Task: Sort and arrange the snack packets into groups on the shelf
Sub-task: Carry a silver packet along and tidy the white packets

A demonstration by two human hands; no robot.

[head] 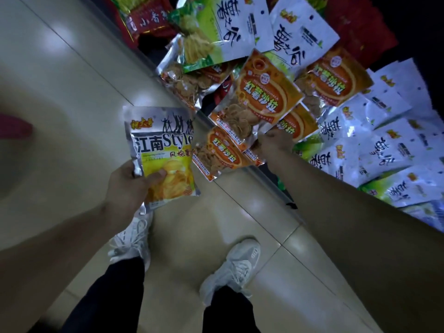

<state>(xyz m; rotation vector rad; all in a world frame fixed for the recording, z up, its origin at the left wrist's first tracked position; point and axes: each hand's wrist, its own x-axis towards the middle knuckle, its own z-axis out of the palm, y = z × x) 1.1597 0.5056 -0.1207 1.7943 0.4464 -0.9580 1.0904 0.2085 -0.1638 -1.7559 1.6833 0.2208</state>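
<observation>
From my remote seat I see the left hand (pixel 127 186) held out over the floor (pixel 72 68), clear of the shelf edge (pixel 271 186). Its thumb is clamped across the front of a silver packet (pixel 163 150) and its fingers are behind it. The right hand (pixel 276 143) reaches past the shelf edge with its fingers curled onto the lower ends of the orange packets (pixel 262 102). These overlap, and I cannot tell how many it holds. One orange packet hangs out over the shelf edge, beside the silver packet. Farther in from the edge lie white packets (pixel 384 145), with red packets (pixel 146 18) at the far end. My two white shoes (pixel 235 265) stand on the floor short of the edge.
</observation>
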